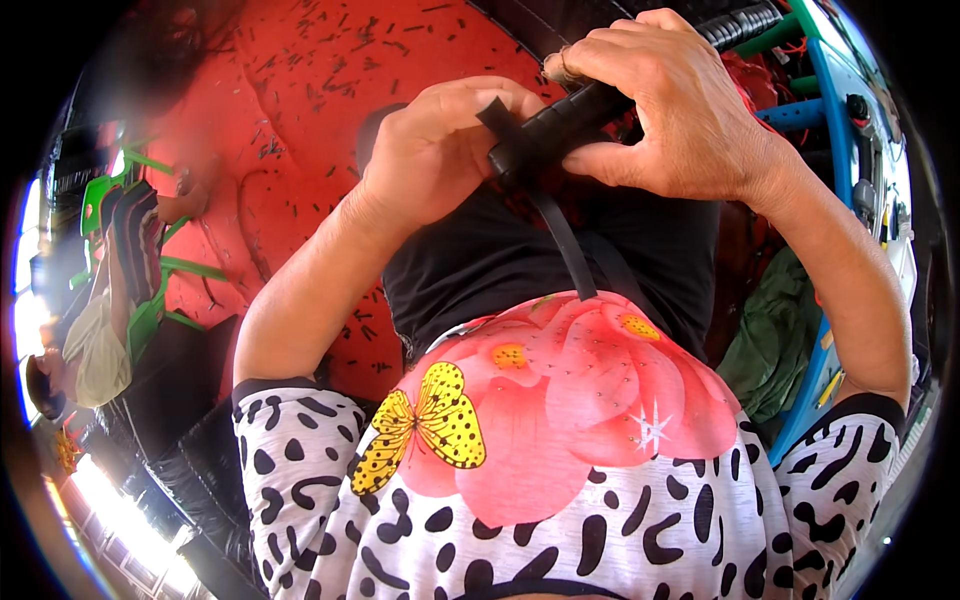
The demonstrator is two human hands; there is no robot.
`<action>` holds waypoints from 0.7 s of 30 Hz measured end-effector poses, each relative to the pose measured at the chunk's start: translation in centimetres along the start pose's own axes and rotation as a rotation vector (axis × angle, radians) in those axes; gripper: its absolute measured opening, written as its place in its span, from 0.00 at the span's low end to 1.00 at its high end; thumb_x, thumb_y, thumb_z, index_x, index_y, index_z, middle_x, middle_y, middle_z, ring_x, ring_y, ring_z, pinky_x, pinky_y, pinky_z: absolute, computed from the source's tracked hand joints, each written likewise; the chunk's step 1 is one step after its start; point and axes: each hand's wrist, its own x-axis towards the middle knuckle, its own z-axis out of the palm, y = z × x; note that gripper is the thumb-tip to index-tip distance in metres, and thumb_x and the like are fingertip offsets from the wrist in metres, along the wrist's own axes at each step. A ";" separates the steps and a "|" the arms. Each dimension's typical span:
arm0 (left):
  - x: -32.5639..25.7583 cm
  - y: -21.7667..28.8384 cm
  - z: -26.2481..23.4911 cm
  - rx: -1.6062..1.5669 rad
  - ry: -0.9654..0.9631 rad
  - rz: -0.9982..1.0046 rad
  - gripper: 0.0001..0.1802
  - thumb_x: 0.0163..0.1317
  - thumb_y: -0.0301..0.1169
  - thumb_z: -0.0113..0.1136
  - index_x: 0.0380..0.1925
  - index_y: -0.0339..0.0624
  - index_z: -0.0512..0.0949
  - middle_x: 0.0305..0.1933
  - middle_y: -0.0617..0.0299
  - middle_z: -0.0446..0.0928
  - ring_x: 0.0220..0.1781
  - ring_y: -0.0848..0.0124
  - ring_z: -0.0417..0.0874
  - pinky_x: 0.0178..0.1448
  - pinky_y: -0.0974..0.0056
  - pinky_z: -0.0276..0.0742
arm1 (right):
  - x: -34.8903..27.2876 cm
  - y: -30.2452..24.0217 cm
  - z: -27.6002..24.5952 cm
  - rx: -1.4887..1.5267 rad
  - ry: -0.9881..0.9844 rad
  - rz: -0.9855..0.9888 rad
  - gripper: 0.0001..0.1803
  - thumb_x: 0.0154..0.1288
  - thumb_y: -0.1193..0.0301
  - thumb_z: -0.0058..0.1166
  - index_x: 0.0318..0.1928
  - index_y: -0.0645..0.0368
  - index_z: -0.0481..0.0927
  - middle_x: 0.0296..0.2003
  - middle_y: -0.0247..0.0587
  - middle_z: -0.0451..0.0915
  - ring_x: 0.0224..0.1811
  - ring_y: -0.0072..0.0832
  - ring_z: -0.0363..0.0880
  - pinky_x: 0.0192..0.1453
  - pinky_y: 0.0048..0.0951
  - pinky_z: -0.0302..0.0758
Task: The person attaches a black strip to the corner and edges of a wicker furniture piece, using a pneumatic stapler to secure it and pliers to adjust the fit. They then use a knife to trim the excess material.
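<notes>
Red flooring (310, 140) spreads below. My right hand (680, 115) grips a black wrapped tube (560, 125); my left hand (435, 150) curls at its end, hold unclear.

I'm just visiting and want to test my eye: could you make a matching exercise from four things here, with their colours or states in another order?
Things:
1. Thick rod
2. Floor
3. Butterfly print on the shirt
4. Crumpled cloth at the person's right

Colours or states:
A. Red
B. Dark green
C. Gripped in the right hand
D. Yellow with black spots

Pairs: 1-C, 2-A, 3-D, 4-B.
</notes>
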 end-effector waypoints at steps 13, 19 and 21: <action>-3.5 -0.8 2.8 0.432 0.240 0.411 0.20 0.45 0.19 0.57 0.43 0.33 0.71 0.46 0.58 0.72 0.43 0.71 0.74 0.48 0.70 0.70 | -0.3 -0.2 -0.6 0.161 0.108 -0.044 0.25 0.41 0.67 0.64 0.43 0.62 0.75 0.36 0.41 0.76 0.44 0.36 0.73 0.51 0.34 0.67; -2.8 -1.6 4.6 1.425 0.430 0.926 0.25 0.36 0.20 0.65 0.39 0.33 0.69 0.41 0.51 0.71 0.37 0.64 0.75 0.39 0.65 0.72 | 0.0 -2.2 0.5 0.393 0.165 -0.163 0.15 0.45 0.73 0.64 0.35 0.64 0.77 0.36 0.41 0.76 0.41 0.34 0.74 0.47 0.28 0.69; -2.3 -1.9 4.9 1.498 0.462 1.025 0.26 0.36 0.20 0.65 0.40 0.33 0.69 0.42 0.50 0.72 0.37 0.63 0.76 0.39 0.65 0.73 | -0.2 -2.4 1.0 0.482 0.209 -0.128 0.09 0.47 0.77 0.61 0.31 0.64 0.76 0.35 0.39 0.76 0.38 0.31 0.74 0.42 0.25 0.70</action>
